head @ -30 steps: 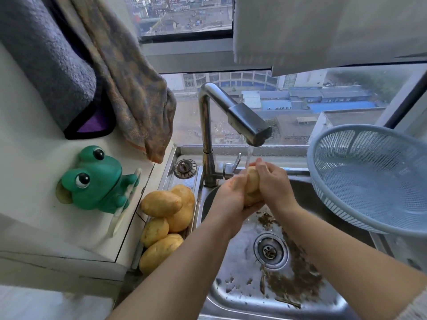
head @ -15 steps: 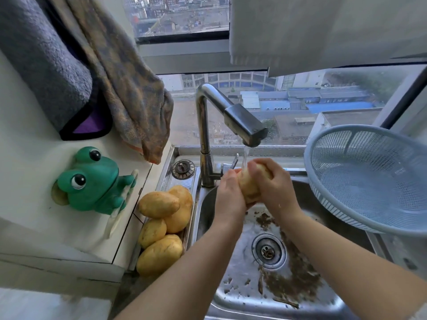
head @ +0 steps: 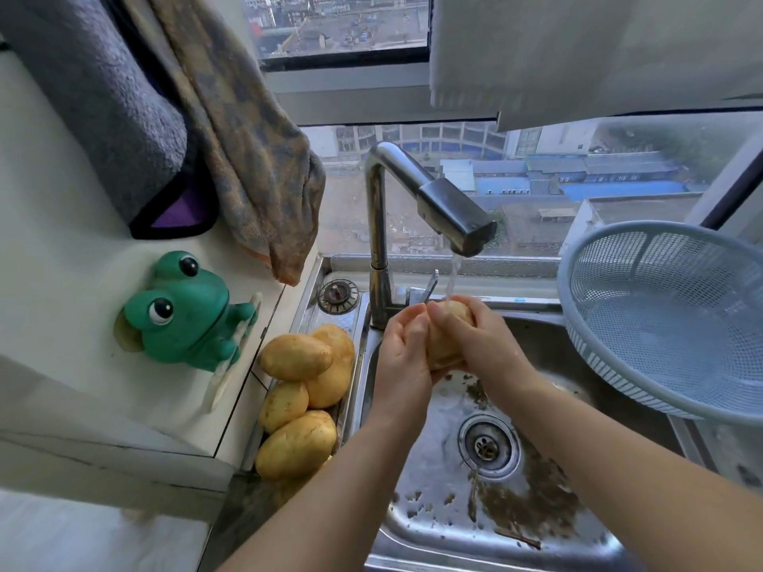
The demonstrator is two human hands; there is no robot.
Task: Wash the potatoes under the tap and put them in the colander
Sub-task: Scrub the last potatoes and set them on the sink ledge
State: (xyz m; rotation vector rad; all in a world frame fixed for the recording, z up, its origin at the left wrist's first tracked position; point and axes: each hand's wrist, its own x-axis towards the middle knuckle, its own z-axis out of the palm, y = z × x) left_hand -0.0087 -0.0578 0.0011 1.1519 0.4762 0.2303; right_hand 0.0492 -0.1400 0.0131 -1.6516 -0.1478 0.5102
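Note:
Both my hands hold one yellow potato (head: 442, 345) under the thin stream from the steel tap (head: 448, 208), over the sink (head: 549, 348). My left hand (head: 402, 357) cups it from the left. Over its top and right side curl the fingers of my right hand (head: 479, 338). Several more potatoes (head: 303, 390) lie piled on the sink's left ledge. A light blue colander (head: 660, 315) sits tilted on the sink's right edge, with nothing visible inside.
Brown dirt lies on the sink floor round the drain (head: 488, 445). A green frog holder (head: 181, 313) sticks to the white wall at left, under hanging towels (head: 231, 130). The tap lever (head: 429, 284) stands behind my hands.
My hands have turned the potato under the stream; my right hand's fingers now lie further over its top. The view has shifted slightly.

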